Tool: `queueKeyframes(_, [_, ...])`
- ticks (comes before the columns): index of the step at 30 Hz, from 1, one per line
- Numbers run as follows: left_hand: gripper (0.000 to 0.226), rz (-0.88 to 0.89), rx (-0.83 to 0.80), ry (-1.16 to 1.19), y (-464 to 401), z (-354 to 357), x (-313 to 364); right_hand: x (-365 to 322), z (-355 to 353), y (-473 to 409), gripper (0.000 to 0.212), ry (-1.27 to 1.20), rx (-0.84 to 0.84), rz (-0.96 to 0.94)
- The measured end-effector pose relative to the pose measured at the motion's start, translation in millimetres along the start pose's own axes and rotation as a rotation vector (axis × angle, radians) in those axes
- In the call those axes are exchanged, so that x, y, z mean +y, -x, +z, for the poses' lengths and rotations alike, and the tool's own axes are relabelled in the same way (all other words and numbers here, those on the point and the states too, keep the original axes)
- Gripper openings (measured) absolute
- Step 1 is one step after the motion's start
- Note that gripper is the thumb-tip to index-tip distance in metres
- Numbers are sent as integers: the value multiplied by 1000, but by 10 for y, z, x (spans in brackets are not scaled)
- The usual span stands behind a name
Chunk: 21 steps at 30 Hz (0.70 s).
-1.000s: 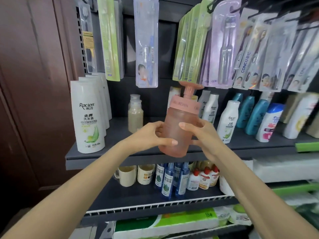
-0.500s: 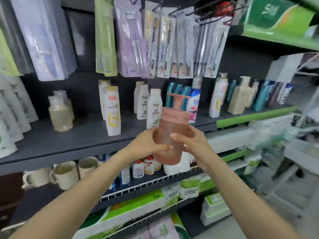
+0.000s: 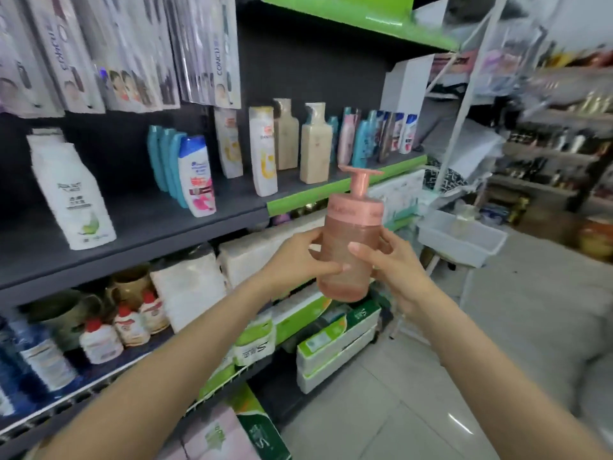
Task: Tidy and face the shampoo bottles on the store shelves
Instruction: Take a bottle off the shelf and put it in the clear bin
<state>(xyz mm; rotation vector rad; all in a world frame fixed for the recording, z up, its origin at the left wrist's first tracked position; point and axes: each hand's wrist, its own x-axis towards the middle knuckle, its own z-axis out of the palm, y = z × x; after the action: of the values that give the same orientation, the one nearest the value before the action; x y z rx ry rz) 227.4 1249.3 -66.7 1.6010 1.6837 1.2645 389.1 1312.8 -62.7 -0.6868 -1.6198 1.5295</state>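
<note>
Both hands, left hand [image 3: 298,258] and right hand [image 3: 389,265], grasp upright frosted pink pump bottle [image 3: 348,247].

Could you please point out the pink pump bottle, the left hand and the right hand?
pink pump bottle [image 3: 345,260], head view, frosted body.
left hand [image 3: 298,260], head view, back.
right hand [image 3: 394,263], head view, back.
</note>
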Motion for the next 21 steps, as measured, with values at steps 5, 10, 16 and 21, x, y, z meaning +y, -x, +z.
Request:
queueKeyframes(5, [56,33,-127,57,-1000,712,-135,220,-871,-494,49,65,135,0])
queueKeyframes(10, [61,66,-239,106,-2158,1326,-207,336,-1720,-1187,48,75,211,18])
queueKeyframes(16, [60,110,-337,142,-3495,1954,-192,411,-2668,-2092,45,85,328,33])
queueKeyframes(21, [59,137,-444,104,-4486,2479,-203,611,-3441,-2739,60,96,417,50])
